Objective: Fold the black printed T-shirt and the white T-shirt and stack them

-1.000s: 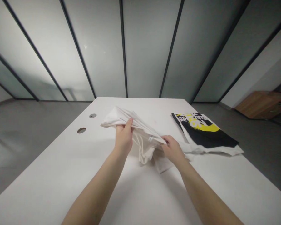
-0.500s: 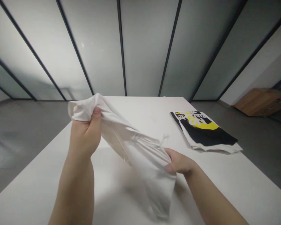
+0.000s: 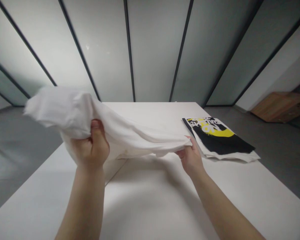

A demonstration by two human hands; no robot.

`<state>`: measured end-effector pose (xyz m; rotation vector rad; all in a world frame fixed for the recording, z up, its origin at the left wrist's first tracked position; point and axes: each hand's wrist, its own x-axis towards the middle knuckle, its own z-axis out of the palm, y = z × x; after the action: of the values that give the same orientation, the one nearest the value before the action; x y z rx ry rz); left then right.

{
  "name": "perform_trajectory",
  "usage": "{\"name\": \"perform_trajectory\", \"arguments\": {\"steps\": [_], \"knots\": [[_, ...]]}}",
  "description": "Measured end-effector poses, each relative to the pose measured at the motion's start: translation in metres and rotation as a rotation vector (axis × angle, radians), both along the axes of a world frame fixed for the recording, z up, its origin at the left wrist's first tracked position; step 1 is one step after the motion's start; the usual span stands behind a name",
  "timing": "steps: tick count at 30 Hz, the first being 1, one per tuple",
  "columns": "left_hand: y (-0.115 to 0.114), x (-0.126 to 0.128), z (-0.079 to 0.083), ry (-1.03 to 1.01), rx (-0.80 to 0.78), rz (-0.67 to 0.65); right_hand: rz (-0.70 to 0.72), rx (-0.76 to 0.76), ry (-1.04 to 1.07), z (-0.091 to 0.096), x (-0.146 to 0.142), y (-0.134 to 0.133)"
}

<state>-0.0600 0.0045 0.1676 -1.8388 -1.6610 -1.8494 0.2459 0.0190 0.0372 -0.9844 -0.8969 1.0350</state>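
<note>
A white garment (image 3: 120, 133) is stretched in the air above the white table (image 3: 152, 200). My left hand (image 3: 91, 148) is closed on its bunched left part, thumb on top, and the cloth's far left end is blurred by motion. My right hand (image 3: 191, 156) pinches the garment's right end, just left of the folded shirt. The cloth sags a little between my two hands, and its lower edge hangs down to the table near my left wrist.
A folded shirt (image 3: 218, 138) with a black and yellow print lies flat at the table's right side. Frosted glass panels with dark frames stand behind the table. A wooden cabinet (image 3: 280, 106) sits on the floor at far right.
Both hands have moved apart, pulling the white garment out wide. My left hand went left with the bunched end; my right hand rose and shifted right toward the folded shirt.
</note>
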Motion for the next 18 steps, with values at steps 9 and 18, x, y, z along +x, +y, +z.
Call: {"name": "perform_trajectory", "arguments": {"steps": [9,18], "knots": [[-0.017,0.065,-0.008,0.777,-0.927,-1.342,1.076,-0.365,-0.053,0.003,0.027,-0.03],[-0.008,0.094,-0.051,0.933,-0.862,-1.009,0.833,-0.351,0.321,-0.017,0.02,-0.015]]}}
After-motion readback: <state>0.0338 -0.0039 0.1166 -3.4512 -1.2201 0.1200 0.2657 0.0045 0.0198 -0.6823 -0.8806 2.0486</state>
